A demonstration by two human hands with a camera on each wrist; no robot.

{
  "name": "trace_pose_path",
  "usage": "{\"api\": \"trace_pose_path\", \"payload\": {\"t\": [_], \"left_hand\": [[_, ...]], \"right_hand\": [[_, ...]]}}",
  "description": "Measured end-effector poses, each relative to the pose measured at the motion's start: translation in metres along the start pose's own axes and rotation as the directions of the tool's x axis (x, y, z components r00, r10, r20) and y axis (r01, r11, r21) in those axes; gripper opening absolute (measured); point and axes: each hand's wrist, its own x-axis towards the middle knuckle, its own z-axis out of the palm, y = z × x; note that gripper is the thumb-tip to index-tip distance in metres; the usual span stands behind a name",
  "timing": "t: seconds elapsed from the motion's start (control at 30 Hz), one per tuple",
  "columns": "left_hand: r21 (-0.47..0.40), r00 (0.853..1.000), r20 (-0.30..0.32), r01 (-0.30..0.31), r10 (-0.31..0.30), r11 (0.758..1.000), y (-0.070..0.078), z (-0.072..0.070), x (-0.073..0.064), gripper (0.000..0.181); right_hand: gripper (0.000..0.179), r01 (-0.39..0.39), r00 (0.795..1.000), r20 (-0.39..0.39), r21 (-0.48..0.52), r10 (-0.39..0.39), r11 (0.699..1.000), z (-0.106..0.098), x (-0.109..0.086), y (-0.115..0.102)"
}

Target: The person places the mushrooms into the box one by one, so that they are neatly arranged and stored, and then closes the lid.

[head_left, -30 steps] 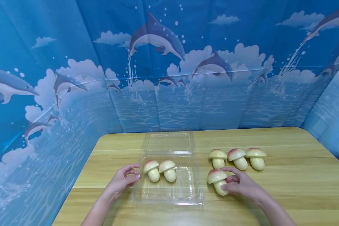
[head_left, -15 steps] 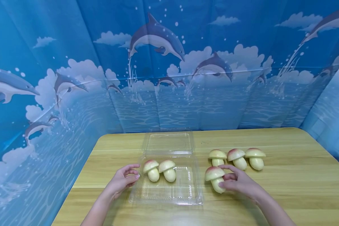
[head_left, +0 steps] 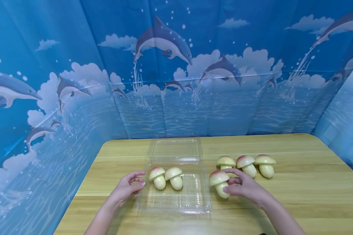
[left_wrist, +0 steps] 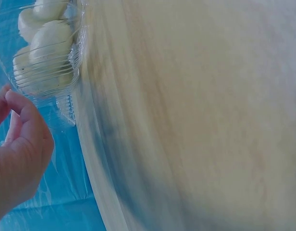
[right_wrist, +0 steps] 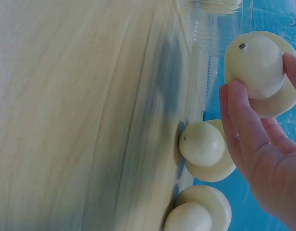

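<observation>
My right hand [head_left: 245,186] pinches a toy mushroom [head_left: 219,182] by its stem, just right of the clear plastic box [head_left: 191,202]. Its pale stem and wider cap also show between thumb and fingers in the right wrist view. Two mushrooms [head_left: 174,176] lie side by side in the box's base, at its back left. At the box's left edge is my left hand [head_left: 127,187], fingers loosely bent and holding nothing. In the left wrist view those fingertips [left_wrist: 8,94] come close to the box wall; whether they touch it I cannot tell.
Three more mushrooms [head_left: 265,164] lie in a row on the wooden table [head_left: 306,195] at the right, the leftmost partly behind my right hand. The hinged lid [head_left: 176,148] lies back behind the base. A blue dolphin curtain [head_left: 176,98] hangs behind the table.
My right hand has carried its mushroom left and slightly up, closer to the box. The left hand and the other mushrooms have stayed in place.
</observation>
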Motion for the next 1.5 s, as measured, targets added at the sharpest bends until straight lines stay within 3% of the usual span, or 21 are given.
{"api": "trace_pose_path", "payload": {"t": [0.57, 0.97, 1.5], "left_hand": [[0.006, 1.000, 0.002, -0.004, 0.004, 1.000, 0.000, 0.000, -0.001, 0.050], [0.007, 1.000, 0.006, -0.007, 0.007, 1.000, 0.000, 0.000, 0.000, 0.050], [0.002, 1.000, 0.020, -0.014, 0.014, 1.000, 0.000, 0.000, 0.000, 0.052]], "right_hand": [[0.074, 0.026, 0.999, -0.020, -0.015, -0.027, 1.000, 0.005, 0.005, -0.011], [0.072, 0.082, 0.996, 0.039, -0.013, -0.082, 0.997, 0.016, 0.017, -0.023], [0.076, 0.078, 0.997, -0.007, -0.036, -0.078, 0.996, 0.031, 0.030, -0.028]]}}
